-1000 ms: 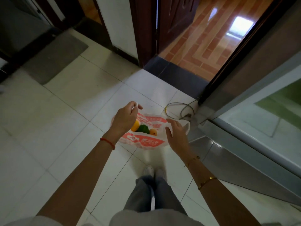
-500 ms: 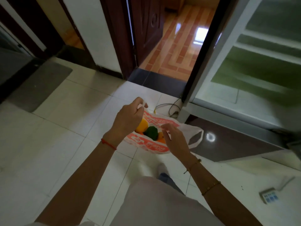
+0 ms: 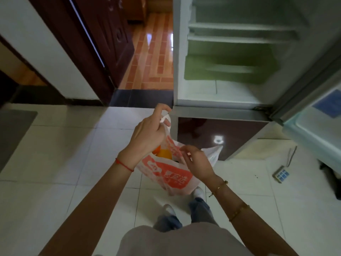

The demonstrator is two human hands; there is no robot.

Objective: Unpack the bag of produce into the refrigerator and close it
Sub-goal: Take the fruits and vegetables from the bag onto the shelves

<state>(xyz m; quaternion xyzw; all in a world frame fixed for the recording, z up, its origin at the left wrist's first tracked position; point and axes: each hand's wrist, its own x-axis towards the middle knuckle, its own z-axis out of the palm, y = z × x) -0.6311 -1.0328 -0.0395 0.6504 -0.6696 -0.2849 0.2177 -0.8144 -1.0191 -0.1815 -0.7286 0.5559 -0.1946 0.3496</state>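
A white plastic bag (image 3: 171, 176) with red print hangs above the floor in front of me. My left hand (image 3: 147, 135) grips its white handle from above. My right hand (image 3: 195, 163) pinches the bag's near rim and holds the mouth apart. Orange fruit (image 3: 163, 153) shows inside the mouth; the rest of the contents is hidden. The refrigerator (image 3: 230, 58) stands straight ahead with its upper compartment exposed, showing white shelves and a green drawer. Its door (image 3: 313, 100) is swung out at the right.
A dark glossy lower panel (image 3: 221, 137) sits below the compartment. A doorway with a brown wooden door (image 3: 110, 43) lies to the left. A grey mat (image 3: 14, 133) is at the far left. A small white device (image 3: 281, 174) lies on the floor tiles at the right.
The bag has come up off the floor with my left hand lifting it. My view has risen toward the refrigerator. My right hand has closed on the bag's rim.
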